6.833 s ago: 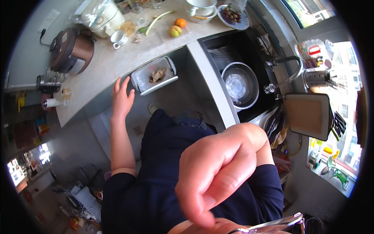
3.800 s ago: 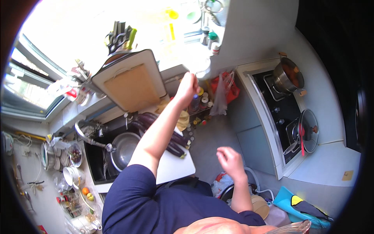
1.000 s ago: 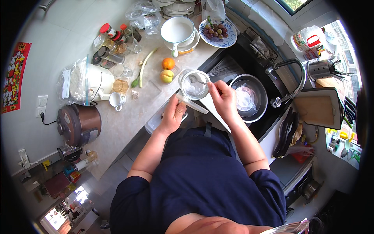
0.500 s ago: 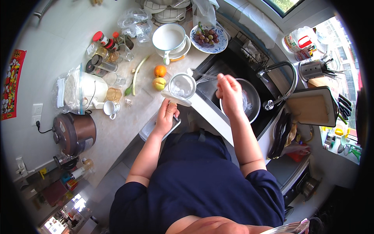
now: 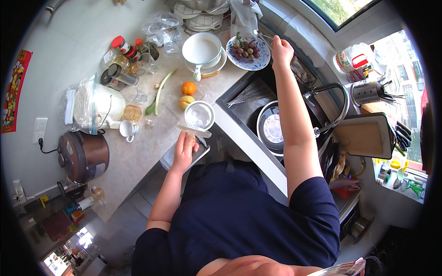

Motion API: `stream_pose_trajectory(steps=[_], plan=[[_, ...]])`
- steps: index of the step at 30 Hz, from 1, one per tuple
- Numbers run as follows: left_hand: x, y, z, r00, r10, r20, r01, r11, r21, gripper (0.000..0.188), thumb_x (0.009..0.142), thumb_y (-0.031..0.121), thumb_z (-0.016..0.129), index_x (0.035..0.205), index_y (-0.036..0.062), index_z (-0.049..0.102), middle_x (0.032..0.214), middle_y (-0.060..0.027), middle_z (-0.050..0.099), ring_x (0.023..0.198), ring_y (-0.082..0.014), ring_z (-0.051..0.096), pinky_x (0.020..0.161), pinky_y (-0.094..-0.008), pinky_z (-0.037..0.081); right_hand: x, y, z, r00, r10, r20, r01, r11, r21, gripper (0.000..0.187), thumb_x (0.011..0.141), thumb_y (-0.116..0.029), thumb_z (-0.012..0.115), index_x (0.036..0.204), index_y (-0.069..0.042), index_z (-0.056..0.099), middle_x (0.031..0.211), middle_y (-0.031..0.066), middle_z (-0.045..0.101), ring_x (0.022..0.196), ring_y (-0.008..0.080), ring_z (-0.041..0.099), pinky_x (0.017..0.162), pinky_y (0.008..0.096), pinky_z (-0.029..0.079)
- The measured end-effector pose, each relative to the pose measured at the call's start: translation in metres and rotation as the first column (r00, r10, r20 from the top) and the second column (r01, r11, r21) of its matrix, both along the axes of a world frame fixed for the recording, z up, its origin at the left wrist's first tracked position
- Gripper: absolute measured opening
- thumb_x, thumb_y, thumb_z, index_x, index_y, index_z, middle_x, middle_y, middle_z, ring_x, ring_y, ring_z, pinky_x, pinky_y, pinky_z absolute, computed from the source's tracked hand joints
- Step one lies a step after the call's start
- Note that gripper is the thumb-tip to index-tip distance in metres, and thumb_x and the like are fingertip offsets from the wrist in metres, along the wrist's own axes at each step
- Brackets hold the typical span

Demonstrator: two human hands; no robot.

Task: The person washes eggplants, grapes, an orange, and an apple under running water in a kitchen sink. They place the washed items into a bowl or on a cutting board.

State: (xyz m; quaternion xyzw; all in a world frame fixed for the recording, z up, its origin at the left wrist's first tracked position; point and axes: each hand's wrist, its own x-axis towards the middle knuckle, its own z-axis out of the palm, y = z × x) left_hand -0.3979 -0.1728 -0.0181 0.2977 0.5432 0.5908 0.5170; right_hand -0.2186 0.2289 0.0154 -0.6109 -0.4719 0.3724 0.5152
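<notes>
My left hand [image 5: 185, 149] is closed around a small round tub [image 5: 199, 113] with whitish contents; its pale lid [image 5: 195, 130] tips open toward me. The tub hangs by the counter's edge, just below a yellowish fruit [image 5: 186, 102] and an orange [image 5: 188, 88]. Stretched far forward, my right hand [image 5: 282, 53] pinches a thin, spoon-like utensil [image 5: 264, 35] with a white tip. This tip is above the far right rim of a blue-patterned plate [image 5: 260, 62], which holds a bunch of grapes [image 5: 245, 49]. Exactly what sits on the tip is too small to tell.
Right of the plate lies a black sink [image 5: 251, 83] with a round metal bowl [image 5: 262, 123] and a curved faucet [image 5: 343, 94]. A white saucepan [image 5: 201, 48] stands left of the plate. Bottles, a cup [image 5: 129, 129] and a rice cooker [image 5: 83, 156] line the left side.
My right hand has gone from over the sink up and away to beside the grape plate, carrying the utensil. My left hand, with the tub, has shifted slightly left and nearer.
</notes>
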Motion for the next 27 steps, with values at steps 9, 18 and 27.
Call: stream_pose_trajectory(steps=[9, 18, 27], plan=[[0.000, -0.013, -0.004, 0.999, 0.046, -0.009, -0.046, 0.999, 0.006, 0.018, 0.101, 0.020, 0.041, 0.102, 0.0036, 0.048, 0.080, -0.0006, 0.042, 0.064, -0.0086, 0.042, 0.060, -0.0232, 0.039, 0.011, -0.004, -0.003, 0.998, 0.008, -0.065, -0.011, 0.999, -0.043, 0.031, 0.084, -0.026, 0.063, 0.070, 0.001, 0.064, 0.062, 0.0008, 0.059, 0.057, 0.0098, 0.052, 0.057, 0.0274, 0.044], [0.006, -0.007, -0.006, 0.999, -0.025, -0.041, 0.025, 1.000, 0.003, 0.019, 0.101, 0.022, 0.040, 0.105, 0.0050, 0.046, 0.079, -0.0003, 0.041, 0.065, -0.0091, 0.040, 0.061, -0.0243, 0.039, 0.024, 0.007, -0.008, 0.925, -0.063, 0.375, 0.041, 0.997, 0.067, 0.035, 0.085, -0.035, 0.059, 0.075, -0.002, 0.064, 0.069, 0.0168, 0.062, 0.067, 0.0310, 0.062, 0.069, 0.0378, 0.049], [0.011, -0.001, 0.003, 0.997, -0.029, -0.075, 0.028, 1.000, -0.007, 0.018, 0.101, 0.022, 0.040, 0.102, 0.0044, 0.046, 0.080, -0.0007, 0.041, 0.065, -0.0094, 0.041, 0.062, -0.0247, 0.039, 0.036, -0.011, -0.009, 0.618, -0.006, 0.786, -0.359, 0.887, 0.289, 0.033, 0.088, -0.032, 0.058, 0.071, -0.005, 0.052, 0.068, 0.0139, 0.061, 0.069, 0.0372, 0.060, 0.060, 0.0465, 0.048]])
